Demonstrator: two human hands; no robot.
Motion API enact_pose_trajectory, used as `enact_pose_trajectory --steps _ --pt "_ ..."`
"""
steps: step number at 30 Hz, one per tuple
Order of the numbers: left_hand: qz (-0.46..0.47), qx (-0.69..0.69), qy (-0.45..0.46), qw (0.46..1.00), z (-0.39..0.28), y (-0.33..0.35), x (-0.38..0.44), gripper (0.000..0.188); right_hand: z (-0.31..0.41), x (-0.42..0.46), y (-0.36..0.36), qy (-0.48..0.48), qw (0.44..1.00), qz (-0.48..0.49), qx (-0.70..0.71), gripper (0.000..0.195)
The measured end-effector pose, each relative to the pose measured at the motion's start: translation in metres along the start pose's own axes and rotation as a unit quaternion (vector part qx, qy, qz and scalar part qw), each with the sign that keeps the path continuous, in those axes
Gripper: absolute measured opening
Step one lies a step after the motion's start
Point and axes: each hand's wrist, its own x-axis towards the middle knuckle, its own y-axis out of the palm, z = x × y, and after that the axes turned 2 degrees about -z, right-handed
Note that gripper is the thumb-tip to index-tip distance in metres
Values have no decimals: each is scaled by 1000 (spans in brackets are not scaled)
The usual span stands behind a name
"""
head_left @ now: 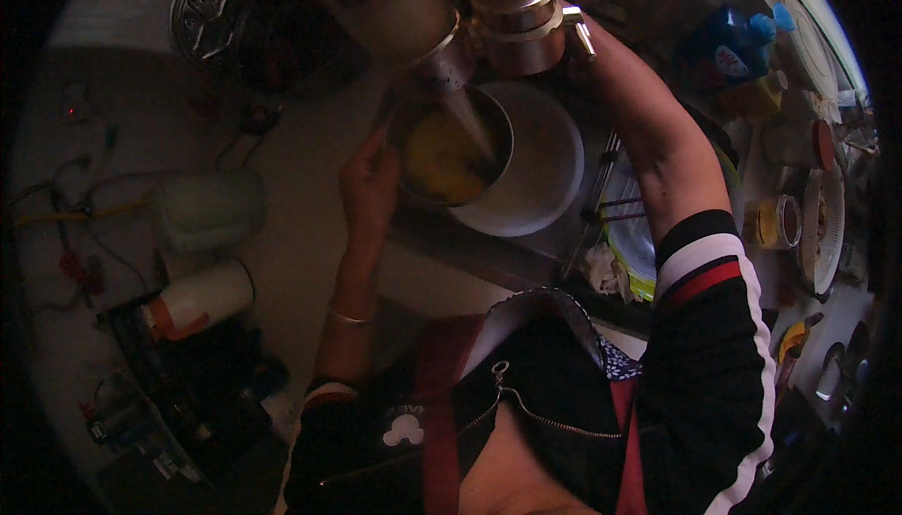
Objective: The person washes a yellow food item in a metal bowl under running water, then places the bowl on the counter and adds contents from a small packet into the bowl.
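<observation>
My left hand [370, 177] grips the side of a round metal pot [509, 136]. Yellowish food or liquid [440, 155] fills its lower part, too dim to make out. A stream of water [471, 124] runs into the pot from a tap with a filter attachment [444, 67]. Beneath the pot, a white round basin [542, 184] sits in the sink. My right forearm [648, 113] reaches up past the metal tap fitting [521, 29] with its small lever; my right hand is hidden behind that fitting.
Right of the sink are a yellow-green rimmed basin [638, 282], a blue bottle [733, 39], a glass jar [775, 222] and a white oval basket [823, 226]. At left lie a paper roll [201, 300], cords [63, 215] and a pale green container [208, 208].
</observation>
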Motion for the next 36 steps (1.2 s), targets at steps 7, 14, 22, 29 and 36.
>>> enact_pose_trajectory --steps 7,14,22,29,36 --pt "-9 17 28 999 30 4 -1 35 2 -5 -6 -6 1000 3 5 22" --pt "-5 68 24 997 30 7 -3 37 3 -19 -5 -4 1000 9 13 21" --pt "39 72 6 997 43 6 -18 36 7 -29 -5 -9 1000 17 14 21" --pt "82 120 -67 987 28 12 -22 36 8 -38 -12 -7 1000 15 10 21" --pt "76 31 0 997 54 18 -21 36 10 -45 -13 -7 1000 13 14 20"
